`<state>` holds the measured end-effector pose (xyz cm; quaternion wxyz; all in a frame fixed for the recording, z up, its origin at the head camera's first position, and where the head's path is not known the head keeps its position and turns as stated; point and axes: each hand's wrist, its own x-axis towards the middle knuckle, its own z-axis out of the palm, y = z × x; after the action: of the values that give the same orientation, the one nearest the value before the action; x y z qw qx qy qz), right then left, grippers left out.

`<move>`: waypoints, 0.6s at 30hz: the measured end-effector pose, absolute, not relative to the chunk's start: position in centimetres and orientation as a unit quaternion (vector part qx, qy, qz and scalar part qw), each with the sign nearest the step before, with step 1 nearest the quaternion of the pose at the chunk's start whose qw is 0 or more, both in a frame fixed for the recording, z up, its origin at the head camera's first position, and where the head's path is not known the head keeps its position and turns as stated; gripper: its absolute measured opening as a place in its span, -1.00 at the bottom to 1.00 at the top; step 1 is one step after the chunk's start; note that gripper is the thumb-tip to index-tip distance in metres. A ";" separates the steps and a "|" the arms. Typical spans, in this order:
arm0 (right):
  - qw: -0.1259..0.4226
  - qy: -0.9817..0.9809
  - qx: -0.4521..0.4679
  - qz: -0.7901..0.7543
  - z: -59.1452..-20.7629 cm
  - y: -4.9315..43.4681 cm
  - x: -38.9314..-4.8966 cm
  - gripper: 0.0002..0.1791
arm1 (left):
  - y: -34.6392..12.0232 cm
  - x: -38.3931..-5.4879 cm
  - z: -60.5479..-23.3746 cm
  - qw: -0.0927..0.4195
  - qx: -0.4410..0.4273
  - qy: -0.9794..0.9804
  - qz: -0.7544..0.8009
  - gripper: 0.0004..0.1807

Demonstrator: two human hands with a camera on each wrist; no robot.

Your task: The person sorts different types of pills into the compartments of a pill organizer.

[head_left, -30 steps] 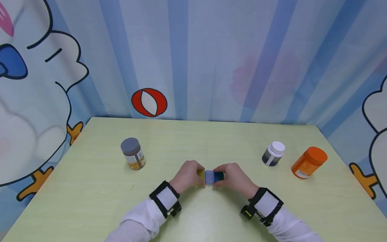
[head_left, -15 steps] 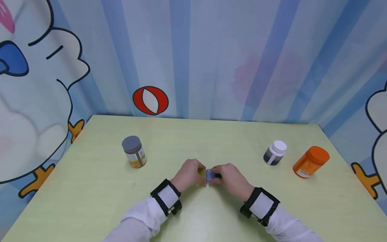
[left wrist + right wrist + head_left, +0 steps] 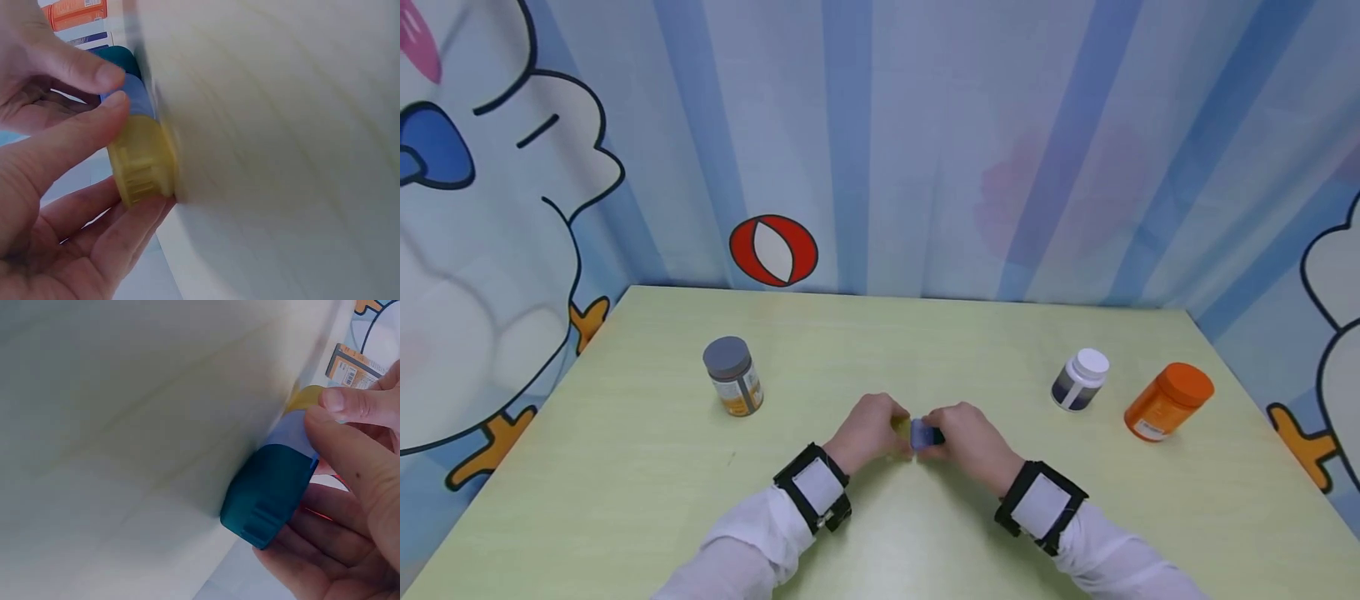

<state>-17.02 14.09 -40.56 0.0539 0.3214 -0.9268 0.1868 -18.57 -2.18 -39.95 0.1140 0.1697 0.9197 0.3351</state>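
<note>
In the middle of the table, three small pieces stand end to end in a row: a yellow one with a ridged side [image 3: 144,159], a lavender-blue one [image 3: 920,435] and a teal one with a ridged end [image 3: 269,494]. I cannot tell how they are joined. My left hand [image 3: 870,435] grips the yellow piece between thumb and fingers. My right hand [image 3: 973,442] pinches the lavender-blue piece, its thumb tip near the left thumb. The teal piece lies under my right palm, mostly hidden in the head view.
A grey-lidded jar [image 3: 733,377] stands at the left of the table [image 3: 880,350]. To the right are a white-capped bottle [image 3: 1080,380] and an orange jar [image 3: 1168,402]. A patterned curtain [image 3: 895,150] rises behind the table's far edge.
My right hand has slid left, its fingers passing from the teal piece onto the lavender-blue one. My left hand keeps its grip on the yellow piece.
</note>
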 end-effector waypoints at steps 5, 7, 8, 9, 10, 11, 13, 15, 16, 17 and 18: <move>0.035 -0.923 0.323 0.208 -40.3 14.2 -17.4 -0.79 | -2.3 -18.7 -39.9 0.120 0.166 0.920 0.335 -0.47; 0.003 -0.916 0.321 0.239 -39.9 14.5 -17.9 -0.80 | -2.3 -18.7 -39.8 0.118 0.167 0.920 0.335 -0.47; -0.017 -0.913 0.318 0.257 -39.7 14.6 -18.2 -0.80 | -2.3 -18.7 -39.8 0.118 0.167 0.920 0.336 -0.48; -0.036 -0.908 0.313 0.276 -39.5 14.9 -18.5 -0.80 | -2.4 -18.8 -39.8 0.119 0.168 0.919 0.337 -0.48; -0.059 -0.906 0.301 0.292 -39.3 15.1 -18.9 -0.79 | -2.4 -18.8 -39.8 0.119 0.170 0.918 0.338 -0.48; -0.080 -0.905 0.287 0.304 -39.2 15.2 -19.3 -0.76 | -2.4 -18.8 -39.8 0.120 0.171 0.917 0.339 -0.48; -0.118 -0.901 0.250 0.334 -39.1 15.5 -20.0 -0.70 | -2.4 -18.8 -39.8 0.124 0.170 0.917 0.340 -0.49; -0.145 -0.899 0.202 0.360 -39.3 15.8 -20.6 -0.62 | -2.4 -18.7 -39.9 0.125 0.172 0.915 0.342 -0.49; -0.157 -0.897 0.170 0.377 -39.5 15.8 -20.8 -0.58 | -2.4 -18.7 -40.0 0.126 0.172 0.915 0.342 -0.49; -0.163 -0.892 0.141 0.396 -39.7 15.8 -21.1 -0.55 | -2.3 -18.7 -40.0 0.126 0.171 0.915 0.343 -0.49; -0.168 -0.887 0.114 0.414 -39.9 15.8 -21.2 -0.53 | -2.3 -18.7 -40.1 0.126 0.172 0.915 0.343 -0.49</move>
<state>-21.22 15.82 -39.92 -0.1683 0.1145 -0.8872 0.4141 -18.75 -2.31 -40.06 0.1258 0.1724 0.9147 0.3432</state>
